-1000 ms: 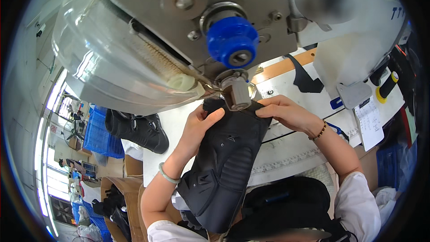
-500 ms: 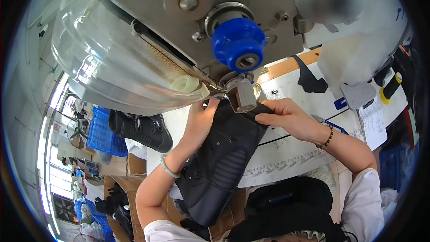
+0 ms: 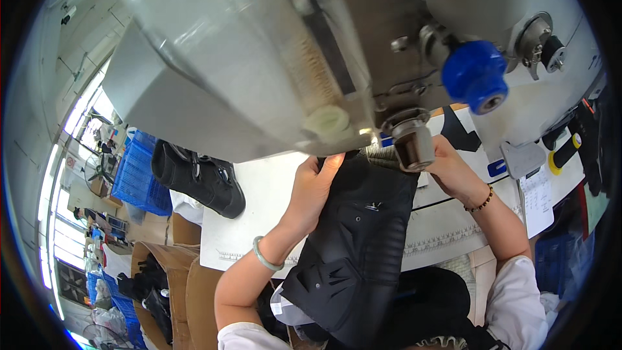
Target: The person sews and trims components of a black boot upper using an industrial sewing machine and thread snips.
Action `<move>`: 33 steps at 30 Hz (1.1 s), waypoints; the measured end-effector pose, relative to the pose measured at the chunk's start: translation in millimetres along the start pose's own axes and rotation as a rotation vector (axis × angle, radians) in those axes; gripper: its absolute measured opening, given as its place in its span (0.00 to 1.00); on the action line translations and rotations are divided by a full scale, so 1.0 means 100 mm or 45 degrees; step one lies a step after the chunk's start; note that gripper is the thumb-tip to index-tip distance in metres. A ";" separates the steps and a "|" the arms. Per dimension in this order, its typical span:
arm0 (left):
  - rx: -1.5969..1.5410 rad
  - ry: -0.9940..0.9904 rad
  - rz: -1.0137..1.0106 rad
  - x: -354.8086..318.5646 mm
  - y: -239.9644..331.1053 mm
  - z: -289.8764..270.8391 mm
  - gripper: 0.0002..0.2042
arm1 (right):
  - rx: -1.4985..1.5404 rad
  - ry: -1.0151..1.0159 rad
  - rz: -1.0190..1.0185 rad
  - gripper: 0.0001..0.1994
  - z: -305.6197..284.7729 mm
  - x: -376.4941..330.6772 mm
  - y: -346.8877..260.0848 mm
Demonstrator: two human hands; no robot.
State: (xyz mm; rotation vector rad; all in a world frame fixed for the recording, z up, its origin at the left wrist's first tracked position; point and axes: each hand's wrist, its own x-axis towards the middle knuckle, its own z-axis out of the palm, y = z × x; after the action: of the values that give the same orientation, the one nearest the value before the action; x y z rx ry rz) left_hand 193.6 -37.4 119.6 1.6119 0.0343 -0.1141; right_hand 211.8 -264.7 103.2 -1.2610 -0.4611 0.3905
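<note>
A black boot upper point(image 3: 363, 246) with ribbed panels and a small metal eyelet stretches from under the sewing machine's head point(image 3: 382, 39) down toward my body. My left hand point(image 3: 314, 188) grips its far left edge, thumb on top and fingers underneath. Beside the far right corner of the upper is my right hand point(image 3: 451, 167). Its fingers go behind a metal cylindrical machine part point(image 3: 413, 146), so their hold is hidden. Greyish ribbed material point(image 3: 383, 155) shows at the upper's far edge, close to this part. A pale lining shows at the upper's lower left.
On the white table point(image 3: 259, 188) at left lies a finished-looking black boot point(image 3: 197, 178). A blue knob point(image 3: 476, 76) projects from the machine. A yellow-and-black spool point(image 3: 564, 154) and a written sheet point(image 3: 536, 201) are at right. Cardboard boxes point(image 3: 194, 285) and blue crates point(image 3: 142, 175) stand left.
My view has shifted, so the machine head appears farther right. The upper's far end now sits to the left of the cylindrical part, and my right fingers, visible before pinching the upper, are hidden.
</note>
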 end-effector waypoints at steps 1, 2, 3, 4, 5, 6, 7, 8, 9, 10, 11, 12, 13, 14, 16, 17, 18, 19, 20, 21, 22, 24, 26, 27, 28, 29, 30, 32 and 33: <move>-0.052 0.020 0.000 -0.02 0.01 0.04 0.14 | 0.014 0.058 -0.013 0.11 0.01 0.00 0.00; -0.104 0.041 0.001 -0.04 0.03 0.07 0.14 | 0.029 0.115 -0.028 0.11 0.02 0.00 0.00; -0.094 0.074 -0.006 -0.06 0.05 0.09 0.14 | 0.009 0.164 -0.013 0.11 0.03 0.00 0.01; -0.104 0.069 -0.003 -0.06 0.08 0.10 0.14 | -0.003 0.167 -0.011 0.11 0.03 0.00 -0.02; -0.121 0.063 -0.002 -0.06 0.11 0.11 0.15 | -0.003 0.166 -0.007 0.11 0.03 0.00 -0.07; -0.138 0.068 -0.005 -0.06 0.12 0.12 0.15 | 0.001 0.155 0.002 0.11 0.03 0.00 -0.09; -0.147 0.071 -0.003 -0.05 0.11 0.11 0.15 | -0.007 0.151 0.006 0.11 0.04 0.01 -0.08; -0.175 0.050 0.001 -0.05 0.10 0.10 0.15 | -0.028 0.169 0.024 0.11 0.05 0.00 -0.08; -0.202 0.031 0.009 -0.04 0.10 0.09 0.15 | -0.050 0.183 0.040 0.11 0.06 0.00 -0.08; -0.209 0.035 0.018 -0.02 0.08 0.08 0.15 | -0.060 0.177 0.037 0.11 0.07 -0.01 -0.09; -0.212 0.027 -0.002 0.01 0.04 0.06 0.15 | -0.066 0.187 0.054 0.11 0.09 -0.03 -0.10; -0.214 0.016 -0.022 0.02 0.02 0.05 0.15 | -0.071 0.198 0.071 0.11 0.10 -0.04 -0.11; -0.220 0.019 -0.013 0.03 0.02 0.04 0.15 | -0.090 0.197 0.075 0.12 0.11 -0.04 -0.11; -0.193 0.012 0.003 0.03 0.03 0.03 0.15 | -0.099 0.191 0.070 0.12 0.11 -0.04 -0.10; -0.177 0.007 0.021 0.04 0.02 0.03 0.16 | -0.054 0.178 0.050 0.11 0.11 -0.04 -0.06; -0.170 -0.029 0.027 0.06 0.02 0.02 0.16 | -0.077 0.164 0.043 0.10 0.12 -0.04 -0.07; -0.163 -0.062 0.030 0.07 0.02 0.01 0.16 | -0.083 0.156 0.043 0.10 0.13 -0.05 -0.08; -0.169 -0.056 0.036 0.07 0.02 0.00 0.16 | -0.088 0.173 0.061 0.10 0.14 -0.06 -0.09; -0.173 -0.093 0.025 0.08 0.03 -0.01 0.16 | -0.093 0.191 0.079 0.10 0.16 -0.08 -0.09; -0.173 -0.128 0.016 0.09 0.04 -0.01 0.16 | -0.096 0.183 0.076 0.10 0.18 -0.08 -0.08; -0.174 -0.122 0.021 0.09 0.04 -0.02 0.16 | -0.094 0.182 0.064 0.10 0.19 -0.09 -0.08; -0.132 -0.124 -0.022 0.10 0.05 -0.03 0.16 | -0.089 0.185 0.050 0.10 0.20 -0.08 -0.08; -0.160 -0.082 -0.020 0.07 0.01 -0.02 0.16 | -0.099 0.184 0.054 0.11 0.19 -0.05 -0.10; -0.195 -0.044 -0.021 0.06 -0.01 0.00 0.16 | -0.095 0.194 0.057 0.11 0.17 -0.05 -0.10; -0.193 -0.052 -0.029 0.05 0.00 0.01 0.16 | -0.094 0.201 0.061 0.10 0.16 -0.03 -0.10; -0.155 -0.010 -0.014 0.02 0.01 0.01 0.16 | -0.093 0.208 0.066 0.10 0.16 -0.03 -0.09; -0.117 0.037 0.004 0.00 0.04 0.03 0.15 | -0.091 0.212 0.070 0.10 0.15 -0.02 -0.10; -0.098 0.078 0.014 -0.03 0.07 0.00 0.17 | -0.089 0.183 0.007 0.10 0.13 -0.01 -0.11; -0.077 0.115 0.024 -0.05 0.08 -0.01 0.21 | -0.083 0.193 0.014 0.10 0.12 0.00 -0.10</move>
State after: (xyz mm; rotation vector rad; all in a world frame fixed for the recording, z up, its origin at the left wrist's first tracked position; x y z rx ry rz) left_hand 189.6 -36.1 127.8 1.5560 0.0911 -0.0255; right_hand 205.4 -257.7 115.8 -1.3461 -0.3403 0.2889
